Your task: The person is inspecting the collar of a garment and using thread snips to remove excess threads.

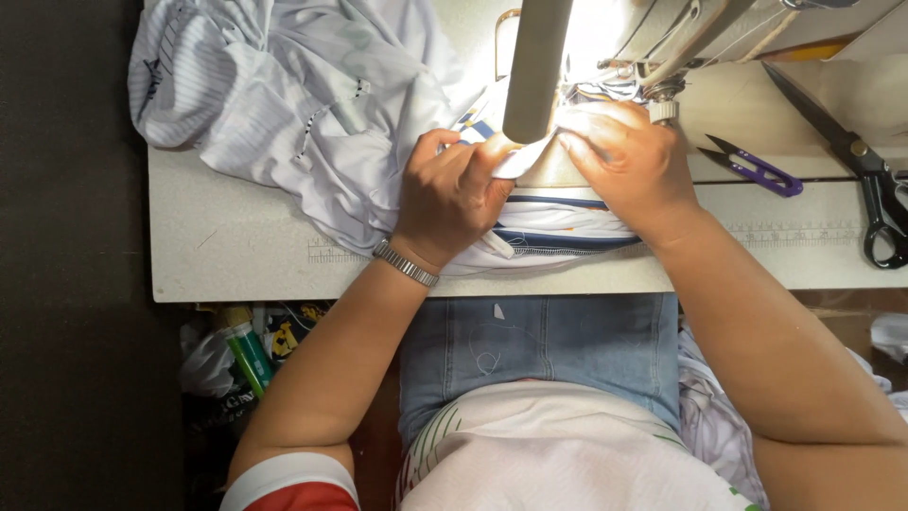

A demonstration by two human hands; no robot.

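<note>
My left hand pinches a folded edge of white fabric with blue stripes, right under the sewing machine's grey arm. My right hand presses the same fabric from the other side, fingertips by the needle area, which is washed out by bright light. The two hands nearly touch over the fold. A metal watch band sits on my left wrist. More of the garment, pale striped cloth, lies bunched at the far left of the table.
Small purple thread snips lie right of my right hand. Large black scissors rest at the table's right end. The white sewing table has a printed ruler along its front edge. Green bottles sit in clutter below left.
</note>
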